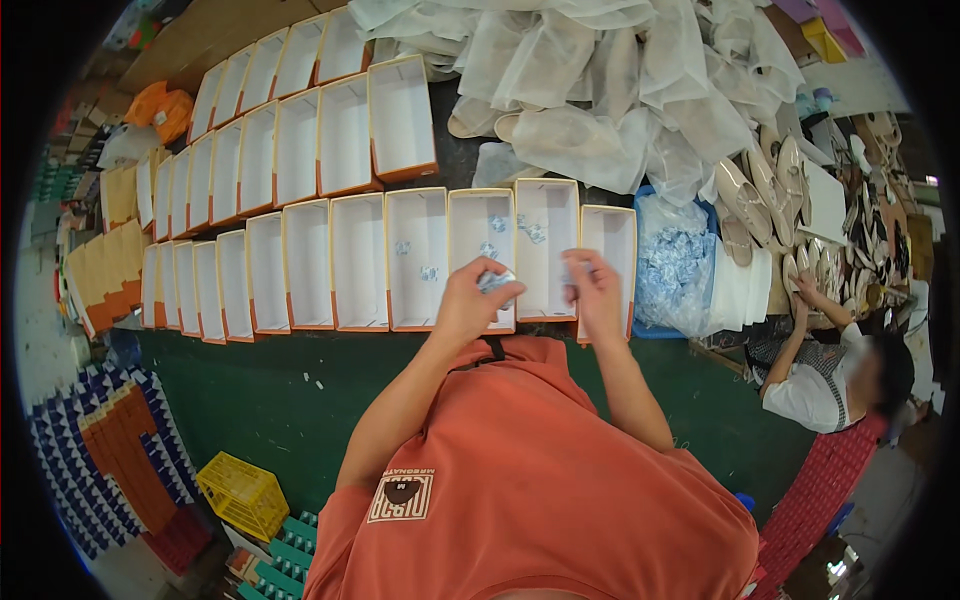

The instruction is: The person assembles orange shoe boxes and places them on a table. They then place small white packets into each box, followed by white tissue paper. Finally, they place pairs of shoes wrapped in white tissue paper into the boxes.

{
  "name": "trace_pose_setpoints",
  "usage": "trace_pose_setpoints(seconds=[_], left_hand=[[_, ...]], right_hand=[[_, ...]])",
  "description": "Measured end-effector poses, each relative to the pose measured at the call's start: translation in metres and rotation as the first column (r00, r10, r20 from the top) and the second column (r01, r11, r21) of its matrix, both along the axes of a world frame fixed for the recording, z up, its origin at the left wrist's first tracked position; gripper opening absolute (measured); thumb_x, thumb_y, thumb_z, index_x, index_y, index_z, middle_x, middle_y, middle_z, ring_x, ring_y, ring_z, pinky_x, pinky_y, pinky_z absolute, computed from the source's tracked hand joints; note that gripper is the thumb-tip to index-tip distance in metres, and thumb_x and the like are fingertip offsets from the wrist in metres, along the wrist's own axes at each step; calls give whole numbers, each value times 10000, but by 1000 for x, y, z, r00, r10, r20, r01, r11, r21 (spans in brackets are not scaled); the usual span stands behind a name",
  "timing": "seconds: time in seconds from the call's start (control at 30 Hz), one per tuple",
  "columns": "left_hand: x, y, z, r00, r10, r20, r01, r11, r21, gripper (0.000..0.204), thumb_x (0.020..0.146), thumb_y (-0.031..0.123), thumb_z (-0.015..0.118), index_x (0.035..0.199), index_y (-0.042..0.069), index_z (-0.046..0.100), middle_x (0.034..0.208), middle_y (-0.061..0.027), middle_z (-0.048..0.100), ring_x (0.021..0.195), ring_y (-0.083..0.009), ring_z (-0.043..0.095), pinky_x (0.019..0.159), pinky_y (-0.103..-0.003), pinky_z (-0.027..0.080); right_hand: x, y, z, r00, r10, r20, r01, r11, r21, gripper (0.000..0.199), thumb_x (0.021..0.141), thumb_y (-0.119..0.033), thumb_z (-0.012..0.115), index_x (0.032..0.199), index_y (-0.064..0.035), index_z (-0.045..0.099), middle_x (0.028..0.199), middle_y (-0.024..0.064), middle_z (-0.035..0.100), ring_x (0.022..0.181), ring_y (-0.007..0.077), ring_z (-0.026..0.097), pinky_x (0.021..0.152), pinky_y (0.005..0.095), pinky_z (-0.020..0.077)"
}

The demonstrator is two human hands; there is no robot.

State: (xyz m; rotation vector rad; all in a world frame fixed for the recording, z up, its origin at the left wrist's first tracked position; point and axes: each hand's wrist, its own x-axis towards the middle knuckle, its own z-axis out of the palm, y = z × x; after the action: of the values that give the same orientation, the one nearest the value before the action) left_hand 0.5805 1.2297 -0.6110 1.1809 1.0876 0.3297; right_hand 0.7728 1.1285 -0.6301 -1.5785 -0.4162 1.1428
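Note:
My left hand (475,305) is closed around a few small blue-and-white sachets (497,282), over the front-row shoebox (467,212) with more sachets inside. To its right, my right hand (598,290) has its fingers pinched over the last box (608,222) of that row. A pale bit shows at those fingertips, too blurred to name. Loose sachets (530,230) lie in the taller box between my hands, and others (428,272) in the box left of my left hand. A blue bin (645,325) beside the row holds a clear plastic bag full of sachets (675,262).
More open white-lined shoeboxes (345,115) stand in rows to the left and behind. Shoes in thin white bags (590,80) are heaped at the back. Beige shoes (775,190) lie at right, near a co-worker (820,380) handling shoes. A yellow crate (243,495) sits low at left.

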Motion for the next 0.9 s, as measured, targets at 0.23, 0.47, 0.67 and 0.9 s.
trace_pose_setpoints(seconds=[0.23,0.47,0.67,0.9], left_hand=[[-90,17,-21,810,528,254,-380,804,-457,460,874,46,662,1310,-8,526,1027,-112,677,882,-181,663,650,-258,502],[-198,63,-68,801,520,-296,-521,850,81,310,884,221,741,1108,11,698,836,-33,683,717,-88,626,561,-223,451],[-223,49,-70,758,630,-170,-649,755,-98,296,886,191,746,1121,20,688,838,-29,681,688,-86,614,520,-214,434],[-217,43,-50,714,694,-93,-700,707,-99,307,907,212,736,1150,38,666,883,-26,681,693,-80,585,496,-211,404]], right_hand=[[106,-37,-110,879,35,475,122,948,-295,378,1003,-345,537,1194,-35,639,771,68,639,706,132,567,652,276,459],[91,-34,-110,872,49,486,47,982,-184,286,972,-237,598,1201,-74,651,754,13,602,566,57,451,489,228,354],[2,27,-26,930,221,293,-203,975,-91,246,941,-203,635,1146,-75,685,755,22,631,651,90,544,585,260,437],[-160,125,-9,743,667,48,-669,739,84,403,937,-241,655,1301,-77,597,1020,116,676,762,169,640,708,299,528]])
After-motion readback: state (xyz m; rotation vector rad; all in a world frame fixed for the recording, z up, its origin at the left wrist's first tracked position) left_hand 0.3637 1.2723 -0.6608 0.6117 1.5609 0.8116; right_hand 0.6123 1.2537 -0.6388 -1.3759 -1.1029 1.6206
